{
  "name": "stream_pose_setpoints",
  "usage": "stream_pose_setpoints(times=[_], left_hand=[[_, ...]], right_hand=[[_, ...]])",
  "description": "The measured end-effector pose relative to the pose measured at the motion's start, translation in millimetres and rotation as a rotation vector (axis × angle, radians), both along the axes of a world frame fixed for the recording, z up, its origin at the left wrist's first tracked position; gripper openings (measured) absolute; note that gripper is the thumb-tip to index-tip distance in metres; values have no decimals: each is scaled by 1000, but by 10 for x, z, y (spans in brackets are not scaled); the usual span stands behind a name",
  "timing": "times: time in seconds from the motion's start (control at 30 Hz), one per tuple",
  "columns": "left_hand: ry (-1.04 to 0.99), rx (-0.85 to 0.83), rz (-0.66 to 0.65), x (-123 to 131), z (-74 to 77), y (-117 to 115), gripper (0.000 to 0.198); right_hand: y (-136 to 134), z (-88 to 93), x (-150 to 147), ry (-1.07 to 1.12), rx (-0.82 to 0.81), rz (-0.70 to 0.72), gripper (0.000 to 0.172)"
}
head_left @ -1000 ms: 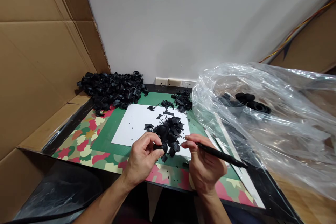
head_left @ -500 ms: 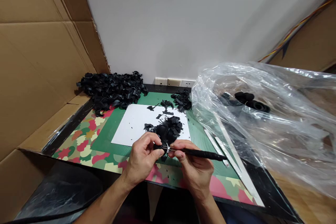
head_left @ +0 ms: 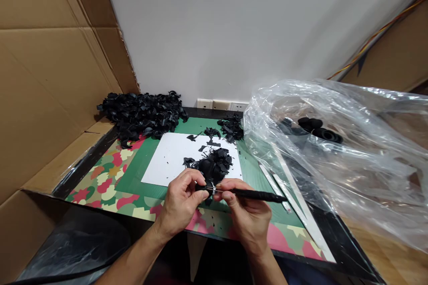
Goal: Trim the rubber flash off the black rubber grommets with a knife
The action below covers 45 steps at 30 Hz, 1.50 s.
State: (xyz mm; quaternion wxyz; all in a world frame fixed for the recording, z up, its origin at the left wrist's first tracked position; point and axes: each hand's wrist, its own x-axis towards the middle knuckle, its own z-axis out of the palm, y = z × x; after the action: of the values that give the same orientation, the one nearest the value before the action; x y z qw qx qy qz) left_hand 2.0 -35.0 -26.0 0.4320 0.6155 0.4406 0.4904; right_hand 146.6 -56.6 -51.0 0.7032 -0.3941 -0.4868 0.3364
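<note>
At nine o'clock, cardboard walls (head_left: 50,75), tall and brown, closing off the left edge of the desk. Toward eleven o'clock, a heap of black scraps (head_left: 142,113), piled against the wall where cardboard meets plaster. Below it, a camouflage mat (head_left: 107,178) in green, red and cream, spread across the desk. At the centre, a white sheet (head_left: 170,158) lying on the mat, sprinkled with small black shavings, with a smaller cluster of black parts (head_left: 214,164) on its near right corner.

Just at six o'clock from that cluster, the left hand (head_left: 180,202), fingers curled and pinched on a small black rubber part (head_left: 206,185), held just above the near edge of the sheet. Touching that part from the right, the metal tip of a black craft knife (head_left: 254,194), lying almost level and pointing toward nine o'clock. Clenched round the knife's handle, the right hand (head_left: 249,213), thumb and forefinger close to the blade end.

Toward three o'clock, white strips (head_left: 294,196) lying slantwise on the mat. Beyond them, from one to four o'clock, a big clear plastic bag (head_left: 351,156), crumpled, with a few black rings (head_left: 319,129) showing through it. At twelve o'clock, wall sockets (head_left: 222,105) along the base of the grey wall.
</note>
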Motion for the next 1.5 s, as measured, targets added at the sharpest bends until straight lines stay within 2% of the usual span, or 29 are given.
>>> stream_pose_setpoints(times=[0.13,0.23,0.3,0.4,0.47,0.53,0.63,0.73,1.0,1.23,1.5], left_hand=[[15,-6,8,23,8,-16,10],[24,-24,0,46,12,-45,8],[15,-36,-8,59,11,-64,8],[-17,-54,2,69,7,-75,9],[-36,-65,9,70,3,-69,10],[-46,-72,11,66,-2,-56,10],[-69,-95,9,51,-10,-31,10],[-104,-160,-2,26,-14,-11,12],[-220,-338,-33,-19,-6,18,21],[-304,-376,-58,-43,-29,59,28],[-259,-404,-22,-49,-12,63,30]], right_hand=[[-47,14,-21,-282,205,-83,8],[-37,35,12,-506,307,-174,18],[6,38,72,-505,325,-321,21],[83,17,183,-367,272,-481,14],[105,-6,234,-292,176,-442,6],[97,-24,251,-225,63,-331,4],[59,-32,224,-148,-33,-176,9],[39,-29,178,-113,-66,-114,12],[38,-36,153,-85,-96,-76,15],[32,22,134,-82,-106,-75,16],[39,58,102,21,-31,-54,9]])
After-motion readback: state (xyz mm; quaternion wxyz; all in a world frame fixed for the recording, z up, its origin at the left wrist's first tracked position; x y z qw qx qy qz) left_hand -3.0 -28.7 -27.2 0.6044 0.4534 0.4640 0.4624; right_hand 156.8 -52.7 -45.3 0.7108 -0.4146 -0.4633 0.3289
